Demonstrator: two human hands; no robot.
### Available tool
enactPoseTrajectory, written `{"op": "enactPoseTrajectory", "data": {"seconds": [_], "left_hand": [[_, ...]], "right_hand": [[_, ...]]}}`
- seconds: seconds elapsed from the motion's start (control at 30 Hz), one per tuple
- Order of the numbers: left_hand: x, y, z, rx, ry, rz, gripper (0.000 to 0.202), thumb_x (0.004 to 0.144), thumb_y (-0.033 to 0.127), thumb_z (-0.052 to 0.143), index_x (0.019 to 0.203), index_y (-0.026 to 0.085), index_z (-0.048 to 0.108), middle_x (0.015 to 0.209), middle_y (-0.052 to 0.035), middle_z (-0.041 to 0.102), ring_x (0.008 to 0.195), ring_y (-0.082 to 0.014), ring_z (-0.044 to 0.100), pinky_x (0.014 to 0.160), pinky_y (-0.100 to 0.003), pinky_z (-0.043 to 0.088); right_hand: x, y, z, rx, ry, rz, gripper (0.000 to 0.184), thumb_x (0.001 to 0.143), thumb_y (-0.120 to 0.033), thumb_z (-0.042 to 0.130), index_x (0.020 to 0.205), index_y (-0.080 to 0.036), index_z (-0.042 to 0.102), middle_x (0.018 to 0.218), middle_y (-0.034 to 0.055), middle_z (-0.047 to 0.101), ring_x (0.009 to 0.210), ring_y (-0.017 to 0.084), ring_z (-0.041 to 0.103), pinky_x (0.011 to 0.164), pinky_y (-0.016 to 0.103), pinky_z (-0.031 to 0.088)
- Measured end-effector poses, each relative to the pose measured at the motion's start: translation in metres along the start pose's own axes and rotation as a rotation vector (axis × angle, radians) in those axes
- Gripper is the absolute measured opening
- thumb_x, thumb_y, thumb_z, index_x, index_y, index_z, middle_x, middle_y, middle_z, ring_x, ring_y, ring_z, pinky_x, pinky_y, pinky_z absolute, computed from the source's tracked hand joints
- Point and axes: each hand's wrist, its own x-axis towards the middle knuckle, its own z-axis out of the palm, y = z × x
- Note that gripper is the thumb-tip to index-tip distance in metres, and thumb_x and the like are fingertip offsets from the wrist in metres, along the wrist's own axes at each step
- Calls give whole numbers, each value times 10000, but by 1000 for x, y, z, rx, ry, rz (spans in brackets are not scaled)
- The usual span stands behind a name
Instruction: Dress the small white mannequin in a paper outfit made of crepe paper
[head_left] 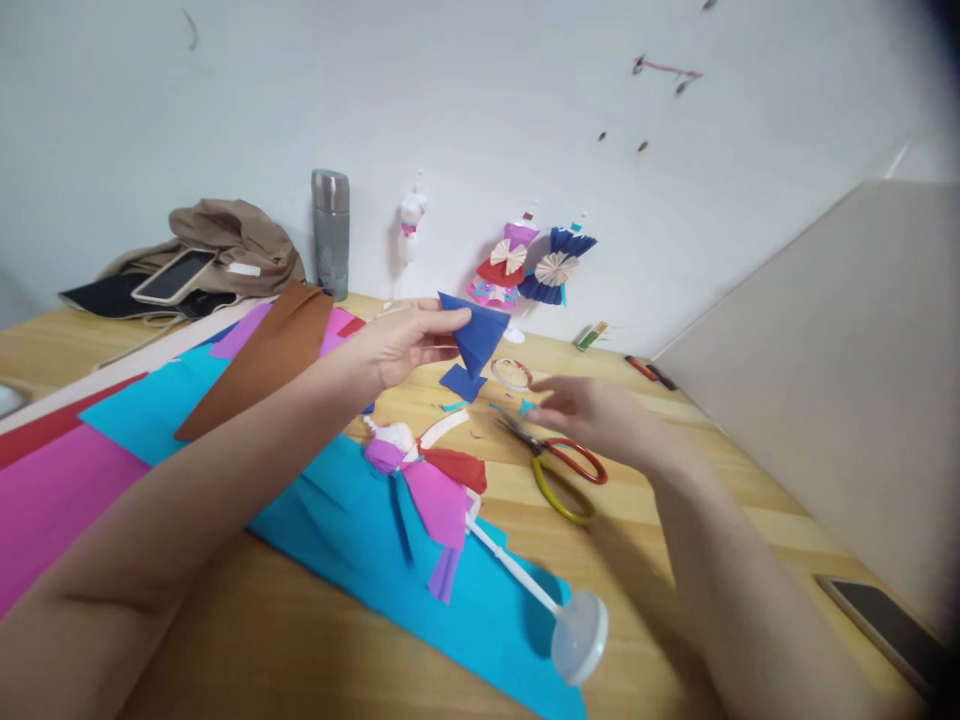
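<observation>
My left hand (409, 345) pinches a folded dark blue paper triangle (480, 335) between thumb and fingers, held up above the table. My right hand (581, 410) hovers over the scissors (551, 462), fingers apart and partly curled. Its fingertips are close to a small teal scrap (527, 408); whether they touch it I cannot tell. The scissors have one red and one yellow handle. Below my hands a small white dress-form stand (517, 570) lies on its side, dressed in pink, red and blue paper (439, 495). Another dark blue paper piece (463, 382) lies under the triangle.
Coloured paper sheets (322, 500) spread across the left and front. At the back stand a grey flask (331, 235), a bare dress form (411, 225) and two dressed ones, in pink-red (506, 262) and navy (559, 268). A white ring (512, 374) and phone (885, 625) lie rightward.
</observation>
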Motion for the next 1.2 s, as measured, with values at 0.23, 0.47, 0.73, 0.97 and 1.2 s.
{"op": "enactPoseTrajectory", "data": {"seconds": [0.23, 0.47, 0.73, 0.97, 1.2], "left_hand": [[-9, -34, 15, 145, -71, 19, 107, 832, 208, 776, 846, 105, 750, 808, -64, 750, 740, -140, 685, 803, -281, 532], [-20, -27, 28, 396, -30, -39, 142, 894, 213, 721, 794, 112, 726, 698, -35, 694, 671, -125, 633, 615, -233, 460], [-18, -10, 19, 567, -166, 11, 207, 909, 167, 675, 714, 100, 665, 514, 25, 573, 493, -56, 524, 545, -184, 392], [-16, -2, 18, 571, -183, -91, 272, 890, 174, 682, 632, 104, 634, 526, 9, 602, 456, -56, 522, 507, -183, 379], [-23, 15, 15, 772, -264, -137, 230, 837, 131, 677, 608, 123, 691, 512, -8, 602, 485, -115, 566, 484, -206, 402]], "right_hand": [[-3, -55, 44, 696, 173, -77, 557, 722, -489, 831, 1170, -260, 592, 1081, 74, 734, 987, 258, 703, 831, 402, 579], [0, -42, 47, 710, 249, 49, 295, 687, -421, 824, 826, -235, 643, 760, 24, 684, 639, 183, 602, 598, 347, 513], [-7, -51, 44, 877, 133, 69, 319, 723, -472, 824, 723, -226, 621, 588, -16, 572, 476, 125, 478, 456, 290, 359], [-9, -52, 43, 856, 93, 116, 329, 734, -463, 831, 701, -229, 602, 540, -29, 552, 411, 104, 423, 411, 279, 315], [-15, -55, 51, 888, 21, 137, 437, 690, -547, 859, 627, -229, 565, 495, -42, 551, 412, 101, 436, 441, 267, 334]]}}
